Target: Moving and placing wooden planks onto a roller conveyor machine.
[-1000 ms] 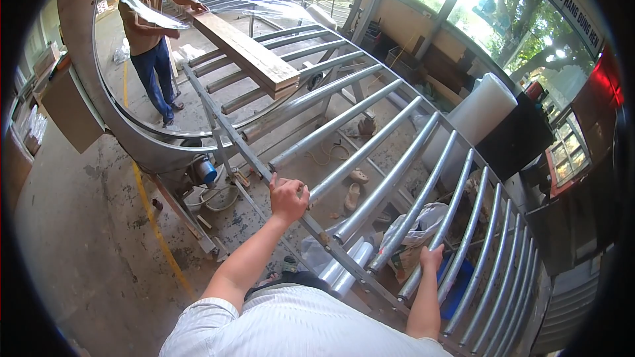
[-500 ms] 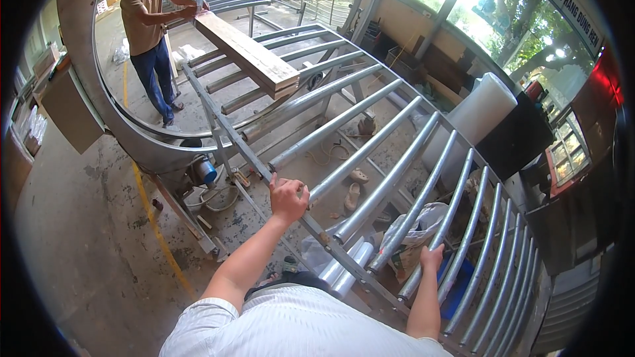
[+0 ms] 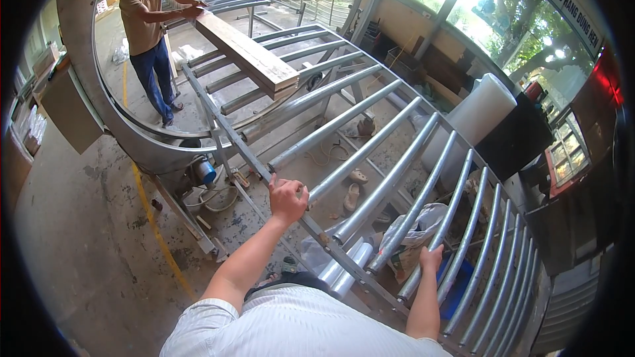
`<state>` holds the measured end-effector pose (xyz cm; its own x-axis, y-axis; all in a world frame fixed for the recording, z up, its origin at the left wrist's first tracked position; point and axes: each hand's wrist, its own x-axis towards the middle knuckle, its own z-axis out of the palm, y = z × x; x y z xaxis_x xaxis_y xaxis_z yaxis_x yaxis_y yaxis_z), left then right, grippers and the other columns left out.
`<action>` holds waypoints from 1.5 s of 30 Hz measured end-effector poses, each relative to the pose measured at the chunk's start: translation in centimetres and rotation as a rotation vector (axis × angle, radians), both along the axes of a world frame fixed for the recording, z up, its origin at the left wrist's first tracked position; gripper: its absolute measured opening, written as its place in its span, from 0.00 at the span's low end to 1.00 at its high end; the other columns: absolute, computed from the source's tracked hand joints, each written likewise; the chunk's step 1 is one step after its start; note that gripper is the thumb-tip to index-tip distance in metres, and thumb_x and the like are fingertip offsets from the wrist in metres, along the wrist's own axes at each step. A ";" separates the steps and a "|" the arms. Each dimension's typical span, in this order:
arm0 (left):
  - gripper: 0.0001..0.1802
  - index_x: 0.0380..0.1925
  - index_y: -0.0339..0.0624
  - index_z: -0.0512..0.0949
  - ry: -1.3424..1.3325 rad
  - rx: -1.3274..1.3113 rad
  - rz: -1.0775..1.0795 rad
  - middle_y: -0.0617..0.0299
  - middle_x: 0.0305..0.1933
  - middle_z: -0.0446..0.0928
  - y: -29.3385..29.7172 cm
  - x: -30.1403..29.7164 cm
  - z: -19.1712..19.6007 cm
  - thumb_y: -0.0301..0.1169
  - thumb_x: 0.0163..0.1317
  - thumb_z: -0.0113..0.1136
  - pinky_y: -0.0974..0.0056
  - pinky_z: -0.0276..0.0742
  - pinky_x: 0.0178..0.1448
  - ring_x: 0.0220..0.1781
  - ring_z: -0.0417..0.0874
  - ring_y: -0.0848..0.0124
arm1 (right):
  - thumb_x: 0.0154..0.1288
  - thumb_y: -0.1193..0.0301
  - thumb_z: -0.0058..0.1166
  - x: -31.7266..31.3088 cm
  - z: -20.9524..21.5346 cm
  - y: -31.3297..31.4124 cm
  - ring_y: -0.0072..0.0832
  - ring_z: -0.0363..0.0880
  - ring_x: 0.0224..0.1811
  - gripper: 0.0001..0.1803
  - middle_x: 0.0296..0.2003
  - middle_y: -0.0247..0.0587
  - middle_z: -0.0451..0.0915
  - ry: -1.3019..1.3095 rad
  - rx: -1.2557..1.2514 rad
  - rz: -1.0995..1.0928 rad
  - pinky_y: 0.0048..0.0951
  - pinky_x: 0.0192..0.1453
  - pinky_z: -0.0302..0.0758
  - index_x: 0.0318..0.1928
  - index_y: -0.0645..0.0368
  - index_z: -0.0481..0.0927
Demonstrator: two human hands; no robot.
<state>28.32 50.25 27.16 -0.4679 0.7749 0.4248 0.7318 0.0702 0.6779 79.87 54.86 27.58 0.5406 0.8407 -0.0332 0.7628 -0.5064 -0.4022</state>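
My left hand (image 3: 288,199) is on the near side rail (image 3: 247,153) of a metal roller conveyor, its fingers curled over the rail's edge. Lower right, my right hand (image 3: 431,259) is wrapped round one of the steel rollers (image 3: 451,202). Farther along the same conveyor a long stack of wooden boards (image 3: 248,53) lies across the rollers. A co-worker in a tan shirt (image 3: 143,12) stands at its far end, both hands at the boards' end. What the co-worker's fingers hold is too small to tell.
A large round metal ring (image 3: 135,133) surrounds the conveyor at left, with a blue-capped motor (image 3: 207,172) below. A big white roll (image 3: 490,100) stands beyond the far rail. Under the rollers are shoes (image 3: 352,197), a plastic sack (image 3: 423,221) and a blue bin (image 3: 456,291).
The co-worker's hands have shifted slightly at the far end of the boards. My two hands and the board stack have stayed in place.
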 end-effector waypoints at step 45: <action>0.11 0.34 0.48 0.89 0.017 0.002 0.006 0.63 0.37 0.89 0.1 0.2 -0.3 0.41 0.66 0.66 0.45 0.54 0.87 0.53 0.87 0.61 | 0.64 0.59 0.66 0.3 -0.3 0.1 0.63 0.79 0.70 0.49 0.67 0.73 0.78 0.005 -0.026 -0.006 0.52 0.76 0.75 0.79 0.68 0.60</action>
<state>28.53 50.33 26.87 -0.4656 0.7713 0.4339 0.7425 0.0735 0.6658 80.22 55.00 27.29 0.5451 0.8364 -0.0572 0.7579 -0.5209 -0.3927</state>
